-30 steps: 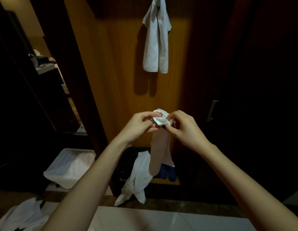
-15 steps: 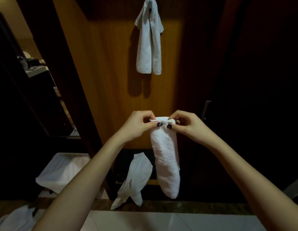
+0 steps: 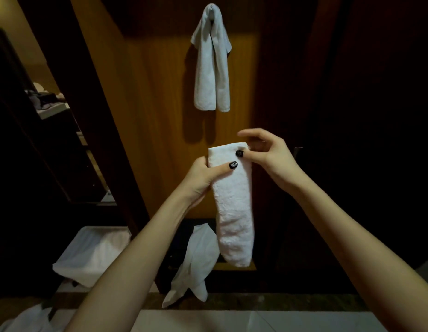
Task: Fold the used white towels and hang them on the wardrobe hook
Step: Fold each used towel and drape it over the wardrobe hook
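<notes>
1. A folded white towel point(image 3: 233, 207) hangs as a long narrow strip at the centre of the frame, its top edge level and its lower end hanging free.
2. The left hand point(image 3: 203, 178) grips the strip near its top from the left side, thumb laid across the front and fingers wrapped behind.
3. The right hand point(image 3: 268, 154) pinches the upper right corner of the same strip with its thumb, while the index finger is lifted and stretched out above the top edge.
4. Both thumbs, with dark nails, lie close together on the front of the cloth.
5. In the upper centre, a second white towel point(image 3: 211, 68) is draped over a metal hook point(image 3: 211, 7) on the wooden wardrobe panel point(image 3: 155, 97), its two halves hanging side by side.
6. At the lower centre, a crumpled white cloth point(image 3: 196, 264) droops from the wardrobe's bottom opening.
7. At the lower left sits a bin lined with a white bag point(image 3: 88, 252).
</notes>
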`<state>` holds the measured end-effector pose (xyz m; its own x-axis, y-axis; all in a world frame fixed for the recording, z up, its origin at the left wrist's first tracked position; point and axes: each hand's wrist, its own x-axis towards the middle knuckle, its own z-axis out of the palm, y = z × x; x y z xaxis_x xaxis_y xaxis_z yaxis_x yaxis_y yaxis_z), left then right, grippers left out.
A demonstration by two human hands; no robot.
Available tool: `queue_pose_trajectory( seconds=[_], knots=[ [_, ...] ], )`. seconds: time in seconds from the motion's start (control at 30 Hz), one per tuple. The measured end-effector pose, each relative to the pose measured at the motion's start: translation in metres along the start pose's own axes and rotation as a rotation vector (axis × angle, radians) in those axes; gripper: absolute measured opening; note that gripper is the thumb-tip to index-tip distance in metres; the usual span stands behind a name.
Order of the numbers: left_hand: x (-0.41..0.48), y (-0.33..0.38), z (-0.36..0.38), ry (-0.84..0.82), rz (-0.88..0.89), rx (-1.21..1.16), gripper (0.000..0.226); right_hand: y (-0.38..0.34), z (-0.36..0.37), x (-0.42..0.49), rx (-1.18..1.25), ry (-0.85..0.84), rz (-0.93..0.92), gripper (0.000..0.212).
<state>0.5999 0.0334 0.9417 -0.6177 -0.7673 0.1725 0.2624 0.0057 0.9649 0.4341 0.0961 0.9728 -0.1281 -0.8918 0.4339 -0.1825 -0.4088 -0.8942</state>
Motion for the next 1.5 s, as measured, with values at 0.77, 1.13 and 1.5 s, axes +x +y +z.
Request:
queue_pose_trajectory(
  seconds=[0.77, 1.13, 1.5],
  knots=[
    [0.030, 0.047, 0.006, 0.494, 0.222, -0.185, 0.030, 0.041, 0.006, -0.059, -0.222, 0.070, -0.078, 0.022],
    [0.040, 0.041, 0.000, 0.460, 0.210, -0.229, 0.019, 0.044, -0.005, -0.072, -0.182, -0.245, 0.272, 0.045],
    [0.042, 0.029, -0.036, 0.524, 0.190, -0.227, 0.036, 0.046, -0.027, -0.068, -0.194, -0.171, 0.265, 0.039]
  ],
)
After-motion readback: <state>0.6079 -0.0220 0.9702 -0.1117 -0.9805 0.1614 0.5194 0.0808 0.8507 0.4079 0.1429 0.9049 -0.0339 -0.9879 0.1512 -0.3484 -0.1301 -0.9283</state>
